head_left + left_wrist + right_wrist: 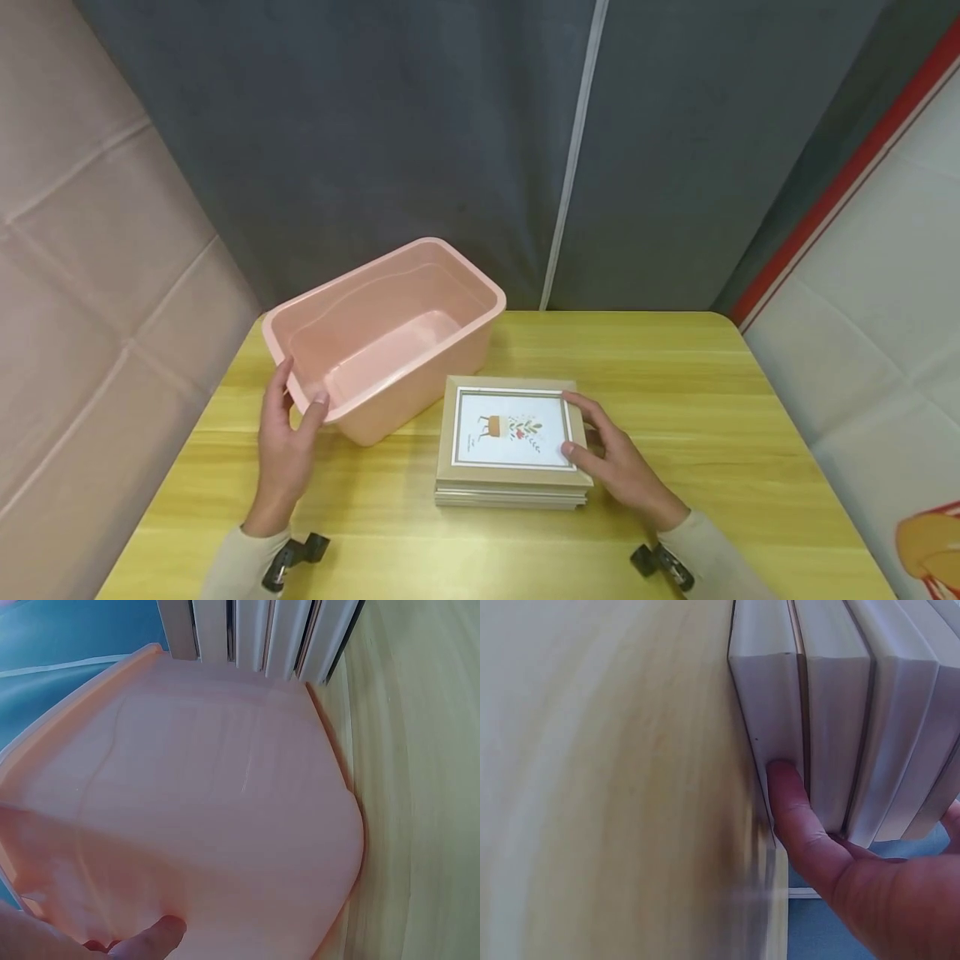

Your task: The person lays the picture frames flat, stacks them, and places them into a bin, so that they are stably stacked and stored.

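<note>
A pink plastic bin [390, 342] stands at an angle on the table's left half, its inside bare. My left hand [288, 442] is at its near left corner, thumb and forefinger spread at the rim. In the left wrist view a fingertip [169, 930] touches the bin's outer wall. Just right of the bin lies a stack of several picture frames [513, 429]; the top one is pale beige round a leafy print. Against the stack's right side rests my right hand [622, 467]. In the right wrist view a finger [810, 832] touches the lowest frame's edge.
Yellow wood-grain table [675, 400] extends right of the stack and along the front. A dark grey curtain [375, 150] hangs behind the table's far edge, with pale padded walls [97, 292] at both sides. The bin's near right corner stands close to the stack.
</note>
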### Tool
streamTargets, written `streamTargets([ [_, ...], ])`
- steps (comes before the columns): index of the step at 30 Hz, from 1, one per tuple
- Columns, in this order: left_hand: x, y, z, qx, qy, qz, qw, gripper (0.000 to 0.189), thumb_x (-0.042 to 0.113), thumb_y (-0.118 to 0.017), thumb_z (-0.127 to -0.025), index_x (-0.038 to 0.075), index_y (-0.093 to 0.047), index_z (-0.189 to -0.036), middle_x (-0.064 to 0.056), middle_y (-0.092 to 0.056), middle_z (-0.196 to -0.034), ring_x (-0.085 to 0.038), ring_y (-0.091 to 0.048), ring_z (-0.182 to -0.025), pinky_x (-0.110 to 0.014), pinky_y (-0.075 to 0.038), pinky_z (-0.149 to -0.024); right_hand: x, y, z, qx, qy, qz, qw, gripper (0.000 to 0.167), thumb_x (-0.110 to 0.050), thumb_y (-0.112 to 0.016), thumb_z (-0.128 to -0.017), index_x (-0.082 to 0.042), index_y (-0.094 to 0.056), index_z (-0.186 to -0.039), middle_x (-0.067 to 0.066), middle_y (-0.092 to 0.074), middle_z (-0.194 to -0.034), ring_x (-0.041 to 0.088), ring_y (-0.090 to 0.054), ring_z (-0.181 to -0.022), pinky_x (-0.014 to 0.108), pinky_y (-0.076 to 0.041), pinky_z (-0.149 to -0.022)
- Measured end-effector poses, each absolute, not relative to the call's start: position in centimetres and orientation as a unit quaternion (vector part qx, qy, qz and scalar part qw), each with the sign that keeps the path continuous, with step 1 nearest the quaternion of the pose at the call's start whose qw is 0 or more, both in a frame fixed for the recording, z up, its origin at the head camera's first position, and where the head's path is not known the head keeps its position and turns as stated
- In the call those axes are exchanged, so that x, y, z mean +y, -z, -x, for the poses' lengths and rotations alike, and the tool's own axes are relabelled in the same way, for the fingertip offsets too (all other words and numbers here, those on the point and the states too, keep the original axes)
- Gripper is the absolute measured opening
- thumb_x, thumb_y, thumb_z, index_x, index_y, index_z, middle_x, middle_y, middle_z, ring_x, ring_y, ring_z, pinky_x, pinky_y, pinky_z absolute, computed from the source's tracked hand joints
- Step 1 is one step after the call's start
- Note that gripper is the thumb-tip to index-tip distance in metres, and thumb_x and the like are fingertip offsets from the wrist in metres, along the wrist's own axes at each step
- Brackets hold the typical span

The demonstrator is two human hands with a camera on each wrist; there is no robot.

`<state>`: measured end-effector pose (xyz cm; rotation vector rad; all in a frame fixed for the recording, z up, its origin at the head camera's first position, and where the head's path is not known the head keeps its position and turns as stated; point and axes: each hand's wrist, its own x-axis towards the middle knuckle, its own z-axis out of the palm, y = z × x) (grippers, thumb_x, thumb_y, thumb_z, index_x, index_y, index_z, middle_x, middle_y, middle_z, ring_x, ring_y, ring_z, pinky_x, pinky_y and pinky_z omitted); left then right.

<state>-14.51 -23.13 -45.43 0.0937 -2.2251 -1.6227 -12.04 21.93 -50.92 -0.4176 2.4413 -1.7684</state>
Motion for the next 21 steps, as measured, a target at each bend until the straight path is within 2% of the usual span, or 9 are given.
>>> streamTargets([
  [6, -22.9, 45.4, 14.2, -0.782, 0.599, -0.001, 0.174, 0.071, 0.012, -0.061, -0.106, 0.024, -0.028, -0.169, -0.002, -0.033, -0.172, -0.01, -0.044, -0.14, -0.007, -0.04, -0.103, 22.0, 50.9, 12.0, 0.806, 0.572, 0.147, 0.043, 0.067, -0.019, -0.065, -0.105, -0.028, -0.033, -0.164, 0.033, -0.046, -0.155, 0.053, -0.06, -0.129, 0.032, -0.061, -0.089],
  [8, -23.0, 45.3, 14.1, -0.781, 0.602, 0.007, 0.163, 0.073, 0.011, -0.06, -0.106, 0.024, -0.026, -0.169, -0.004, -0.031, -0.172, -0.012, -0.043, -0.144, -0.006, -0.041, -0.103, 22.0, 50.9, 12.0, 0.806, 0.571, 0.152, 0.041, 0.067, -0.019, -0.064, -0.106, -0.026, -0.033, -0.164, 0.034, -0.046, -0.155, 0.054, -0.06, -0.129, 0.031, -0.061, -0.089],
  [11, -23.2, 45.0, 13.9, -0.781, 0.604, 0.011, 0.157, 0.077, 0.009, -0.062, -0.105, 0.025, -0.023, -0.17, -0.008, -0.027, -0.174, -0.025, -0.039, -0.151, -0.004, -0.043, -0.099, 22.0, 50.9, 12.1, 0.803, 0.574, 0.153, 0.043, 0.066, -0.018, -0.064, -0.106, -0.026, -0.033, -0.164, 0.035, -0.046, -0.154, 0.054, -0.06, -0.129, 0.03, -0.061, -0.089],
  [15, -23.1, 44.5, 13.5, -0.774, 0.61, 0.009, 0.17, 0.076, 0.006, -0.063, -0.103, 0.022, -0.027, -0.169, -0.007, -0.027, -0.173, -0.036, -0.036, -0.153, -0.004, -0.045, -0.097, 22.0, 50.9, 12.1, 0.806, 0.571, 0.15, 0.042, 0.066, -0.019, -0.064, -0.106, -0.027, -0.034, -0.164, 0.034, -0.045, -0.155, 0.053, -0.06, -0.129, 0.031, -0.059, -0.09],
  [21, -22.6, 43.5, 12.4, -0.782, 0.591, 0.002, 0.2, 0.07, 0.006, -0.065, -0.102, 0.015, -0.036, -0.165, -0.006, -0.036, -0.166, -0.027, -0.041, -0.15, -0.007, -0.045, -0.103, 22.0, 50.9, 12.1, 0.81, 0.565, 0.151, 0.04, 0.066, -0.019, -0.064, -0.106, -0.027, -0.033, -0.164, 0.034, -0.045, -0.155, 0.051, -0.061, -0.128, 0.032, -0.059, -0.09],
])
